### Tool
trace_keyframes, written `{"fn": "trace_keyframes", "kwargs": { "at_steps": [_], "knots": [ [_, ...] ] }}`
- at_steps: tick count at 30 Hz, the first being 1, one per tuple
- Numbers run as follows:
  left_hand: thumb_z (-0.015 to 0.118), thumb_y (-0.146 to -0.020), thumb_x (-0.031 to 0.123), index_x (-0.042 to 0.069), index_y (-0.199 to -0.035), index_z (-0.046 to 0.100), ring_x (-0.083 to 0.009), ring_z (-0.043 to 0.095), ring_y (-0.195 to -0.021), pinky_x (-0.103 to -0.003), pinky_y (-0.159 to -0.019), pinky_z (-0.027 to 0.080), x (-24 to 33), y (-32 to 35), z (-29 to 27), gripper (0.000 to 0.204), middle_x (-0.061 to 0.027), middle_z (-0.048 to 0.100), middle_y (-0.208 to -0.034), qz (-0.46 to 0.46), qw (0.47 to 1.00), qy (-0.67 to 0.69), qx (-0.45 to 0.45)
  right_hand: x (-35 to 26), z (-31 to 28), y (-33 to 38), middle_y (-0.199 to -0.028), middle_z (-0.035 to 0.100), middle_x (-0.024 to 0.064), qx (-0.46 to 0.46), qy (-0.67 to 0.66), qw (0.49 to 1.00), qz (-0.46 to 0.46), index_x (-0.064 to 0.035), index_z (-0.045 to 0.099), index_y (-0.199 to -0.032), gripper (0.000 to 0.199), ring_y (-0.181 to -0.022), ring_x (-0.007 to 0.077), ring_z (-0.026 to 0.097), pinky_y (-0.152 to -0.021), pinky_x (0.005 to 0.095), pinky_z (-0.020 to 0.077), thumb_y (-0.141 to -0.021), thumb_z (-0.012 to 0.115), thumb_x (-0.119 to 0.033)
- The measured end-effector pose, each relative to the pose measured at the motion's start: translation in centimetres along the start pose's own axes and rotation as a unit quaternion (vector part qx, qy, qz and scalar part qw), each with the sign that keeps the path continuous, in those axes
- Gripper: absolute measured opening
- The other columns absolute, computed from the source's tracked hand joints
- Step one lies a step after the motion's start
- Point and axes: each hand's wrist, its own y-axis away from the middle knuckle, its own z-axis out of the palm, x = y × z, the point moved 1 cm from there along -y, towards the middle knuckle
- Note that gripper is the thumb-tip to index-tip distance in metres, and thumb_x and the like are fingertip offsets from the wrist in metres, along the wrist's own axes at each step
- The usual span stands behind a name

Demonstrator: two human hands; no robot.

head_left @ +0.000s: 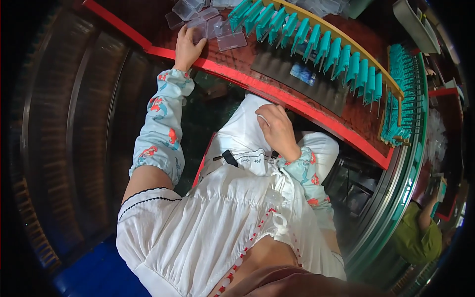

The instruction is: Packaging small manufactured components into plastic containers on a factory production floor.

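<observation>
At the table's far left, my left hand [188,48] reaches over the red edge with its thumb apart from the fingers. Its fingertips touch a clear plastic case [198,29] in a loose scatter of such cases; no firm grip shows. My right hand [279,129] rests on my lap over the white trousers, fingers loosely bent and thumb a little apart. Nothing shows in it, though part of its palm is hidden. Another flat clear case [232,41] lies just right of the left hand, near the table edge.
A yellow bar rack [341,37] with a row of teal pieces [303,33] curves over the dark red table [366,123]. Under it lie a dark ridged mat [277,67] and a blue card [303,74]. A person in green [418,235] sits at far right.
</observation>
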Motion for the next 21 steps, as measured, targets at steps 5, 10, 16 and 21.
{"fn": "trace_keyframes", "kwargs": {
  "at_steps": [5, 10, 16, 21],
  "knots": [
    [0.069, -0.079, 0.025, 0.006, -0.106, 0.063, -0.0414, 0.055, -0.11, -0.044, -0.089, 0.049, 1.0, -1.4, -1.0, 0.033, -0.0224, 0.047, -0.132, -0.082, 0.996, 0.021, 0.019, -0.6, 0.7, 0.8, -0.098, 0.061, 0.0123, -0.026, -0.024, 0.999, -0.022, -0.0013, 0.063, -0.096, 0.015, -0.095, 0.0322, 0.056, -0.081, 0.0395, 0.0464, -0.081, 0.063, -0.002],
    [0.057, -0.087, 0.02, 0.004, -0.11, 0.062, -0.0315, 0.066, -0.085, -0.04, -0.071, 0.054, -0.1, 1.4, -6.2, 0.029, -0.0185, 0.057, -0.121, -0.066, 0.994, 0.051, 0.068, 1.0, -0.7, 1.4, -0.105, 0.061, 0.014, -0.023, -0.067, 0.996, 0.054, -0.0012, 0.063, -0.103, 0.021, -0.102, 0.033, 0.057, -0.085, 0.0375, 0.0467, -0.083, 0.063, -0.003],
    [0.041, -0.098, 0.041, 0.005, -0.133, 0.047, -0.0209, 0.062, -0.1, -0.035, -0.08, 0.053, 18.2, 11.3, -10.0, 0.05, -0.0113, 0.058, -0.121, -0.376, 0.455, 0.705, -0.392, -0.1, 0.1, -0.9, -0.135, 0.044, 0.0228, 0.143, -0.029, 0.989, -0.015, -0.003, 0.049, -0.131, 0.045, -0.116, 0.0423, 0.049, -0.097, 0.0458, 0.0411, -0.09, 0.058, -0.018],
    [0.046, -0.1, 0.028, 0.007, -0.124, 0.053, -0.0125, 0.059, -0.095, -0.032, -0.08, 0.05, 23.7, 13.6, -5.2, 0.033, -0.0052, 0.061, -0.112, -0.422, 0.478, 0.702, -0.318, 3.0, -1.5, 2.7, -0.139, 0.044, 0.0201, 0.146, -0.044, 0.987, 0.05, -0.0029, 0.055, -0.127, 0.039, -0.127, 0.0363, 0.044, -0.103, 0.0419, 0.0382, -0.09, 0.059, -0.015]
  ]
}}
